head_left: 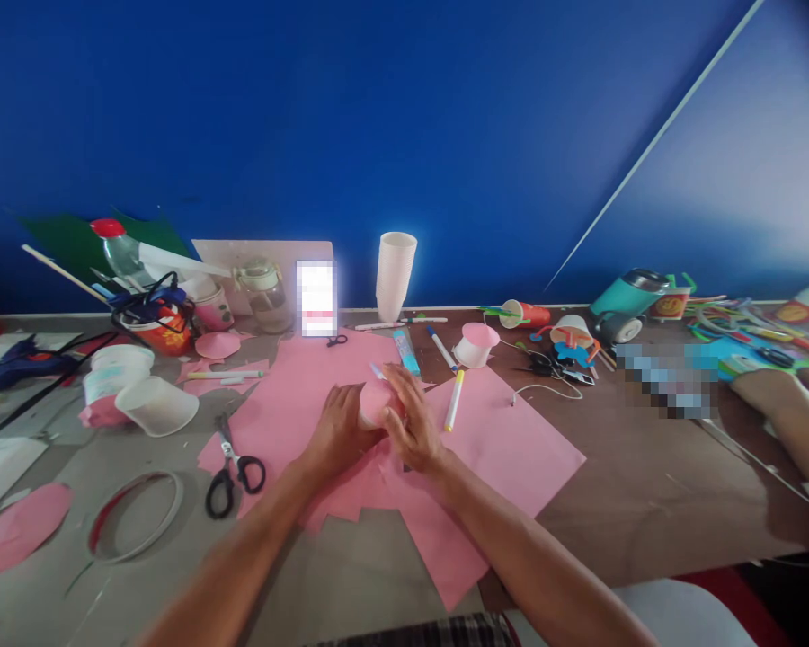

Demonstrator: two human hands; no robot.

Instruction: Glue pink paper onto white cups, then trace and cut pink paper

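Observation:
Near the middle of the table, my left hand (341, 427) is wrapped round the left side of a small pink paper-covered cup (376, 401). Against the cup's right side rests my right hand (414, 420), its fingers curved over it. A pale pointed tip shows above the cup near my right fingers; what it belongs to is hidden. Beneath both hands lie overlapping pink paper sheets (505, 440). A yellow-capped marker (454, 401) lies on the paper to the right, and black-handled scissors (233, 472) lie to the left.
A stack of white cups (395, 277) stands by the blue wall, beside a bright phone (316, 298). White cups (157, 406) and a tape ring (137, 517) sit left. A pink-topped cup (476, 345) stands right. Another person's arm (786, 418) reaches in at far right.

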